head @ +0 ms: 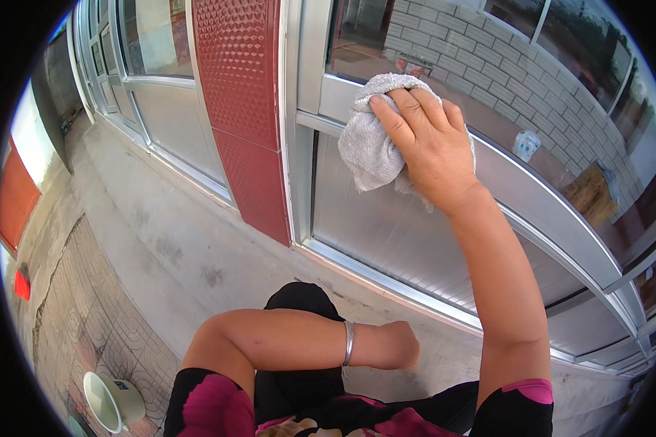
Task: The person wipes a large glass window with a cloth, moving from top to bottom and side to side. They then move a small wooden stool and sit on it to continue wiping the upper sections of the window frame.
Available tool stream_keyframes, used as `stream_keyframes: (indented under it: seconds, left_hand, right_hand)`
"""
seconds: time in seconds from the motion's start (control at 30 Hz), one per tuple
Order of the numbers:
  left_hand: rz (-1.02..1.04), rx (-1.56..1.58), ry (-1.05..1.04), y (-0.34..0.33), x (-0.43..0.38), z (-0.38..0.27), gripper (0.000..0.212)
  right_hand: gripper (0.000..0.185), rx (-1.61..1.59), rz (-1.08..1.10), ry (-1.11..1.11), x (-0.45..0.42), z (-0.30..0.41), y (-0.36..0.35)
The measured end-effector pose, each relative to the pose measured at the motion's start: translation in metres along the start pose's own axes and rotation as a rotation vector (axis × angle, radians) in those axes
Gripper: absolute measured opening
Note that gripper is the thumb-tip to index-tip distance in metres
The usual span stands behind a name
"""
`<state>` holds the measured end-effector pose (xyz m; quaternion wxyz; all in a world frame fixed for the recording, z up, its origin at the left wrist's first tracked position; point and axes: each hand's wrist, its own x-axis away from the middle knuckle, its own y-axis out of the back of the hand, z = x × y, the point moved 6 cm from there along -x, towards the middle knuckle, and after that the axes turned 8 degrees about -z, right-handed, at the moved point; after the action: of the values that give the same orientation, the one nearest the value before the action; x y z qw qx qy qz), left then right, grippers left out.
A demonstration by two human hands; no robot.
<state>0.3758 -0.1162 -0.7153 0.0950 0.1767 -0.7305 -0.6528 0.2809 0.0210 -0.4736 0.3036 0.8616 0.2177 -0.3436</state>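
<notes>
My right hand [434, 145] presses a crumpled grey terry cloth [373, 143] against the metal frame of a glazed door or window unit, at the lower edge of its glass pane [470, 60]. The fingers are spread over the cloth. Beneath them runs a silvery metal lower panel [382, 218]. My left hand [396, 345] rests low before my body, over my bent knee, with a silver bangle on its wrist. Its fingers look curled, and nothing shows in it, though its palm side is hidden.
A dark red tiled pillar [246, 109] stands left of the frame. Concrete paving [197, 251] runs along the wall's foot. A pale green bucket [128, 404] stands at lower left, a small red container [22, 285] at far left. A plastic bottle [526, 145] shows through or in the glass.
</notes>
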Motion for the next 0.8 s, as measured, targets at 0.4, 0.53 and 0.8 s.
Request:
stream_keyframes:
  seconds: [0.4, 0.53, 0.8]
  left_hand:
    - [0.217, 0.019, 0.052, -0.004, -0.011, 0.009, 0.015]
    - [0.213, 0.022, 0.033, -0.006, -0.010, 0.008, 0.017]
    - [0.189, 0.016, 0.035, -0.007, -0.021, 0.012, 0.019]
  right_hand:
    - [0.063, 0.100, -0.043, -0.152, 0.105, -0.065, 0.077]
    - [0.070, 0.149, -0.066, -0.247, 0.157, -0.094, 0.115]
    - [0.077, 0.383, -0.090, -0.433, 0.271, -0.153, 0.207]
